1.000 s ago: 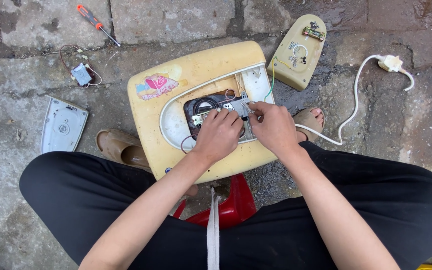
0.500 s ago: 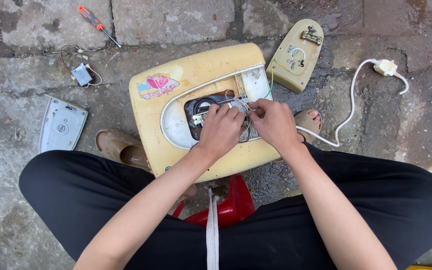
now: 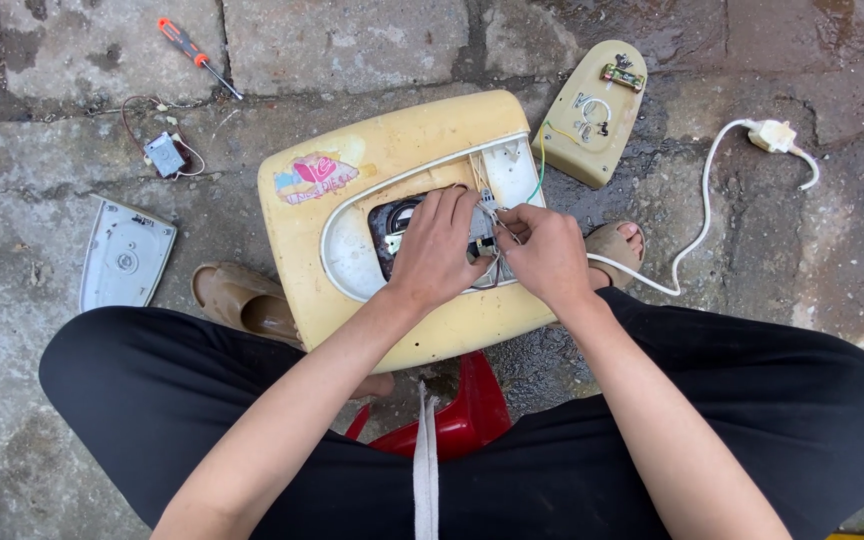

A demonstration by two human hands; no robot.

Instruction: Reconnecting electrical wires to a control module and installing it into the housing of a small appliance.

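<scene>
- Rough, damp stone paving is the work surface, with a person sitting low on a red plastic stool and the job propped over the knees.
- Big yellowed plastic appliance casing sits on edge in front, and in its open recess is a dark mechanism with thin white wires.
- Left hand lies flat over that mechanism, fingers close together and pressing down to steady it.
- Right hand has fingertips pinching the white wires at the recess edge; which wire exactly, I honestly can't tell from up here.
- To do this bit well I'd say: keep the left hand's pressure steady and tease the wires gently, not yank.
- Casing recess holds only the mechanism and wiring as far as I can see.
- Lying around: small yellowed cover with metal contacts, white power cord with plug, grey triangular plate, red-handled screwdriver, small grey part with red wires.
</scene>
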